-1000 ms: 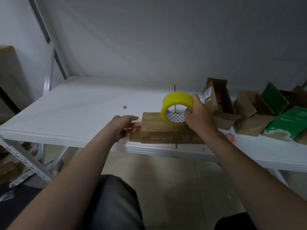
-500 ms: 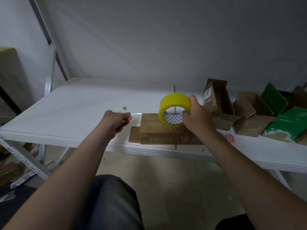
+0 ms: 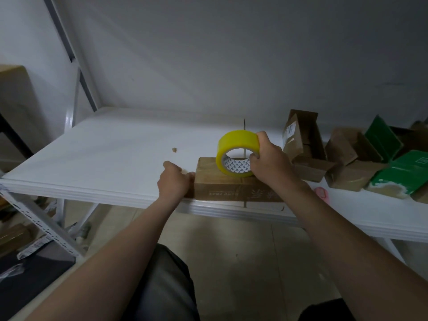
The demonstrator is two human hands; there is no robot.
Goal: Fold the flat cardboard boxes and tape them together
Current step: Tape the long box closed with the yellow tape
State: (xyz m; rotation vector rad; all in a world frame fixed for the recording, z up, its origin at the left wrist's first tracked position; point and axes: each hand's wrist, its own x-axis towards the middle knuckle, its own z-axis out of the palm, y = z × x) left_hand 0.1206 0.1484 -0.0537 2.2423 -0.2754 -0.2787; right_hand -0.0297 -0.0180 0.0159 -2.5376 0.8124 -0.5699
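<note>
White flat table top is seen w/ its near edge running L-R. R side is crowded by a pile of opened brown and green cardboard boxes. Folded brown cardboard box is laid at the near edge, long axis L-R, parallel to the edge, printed side facing the person. Yellow round tape roll is stood on edge atop the box, hole facing the person, gripped by right hand, thumb over the rim, fingers through the core. Left hand is pressed at the box's L end, fingers curled; what's pinched can't be told. Room to move lies L of the box, where only a small brown scrap is found.
</note>
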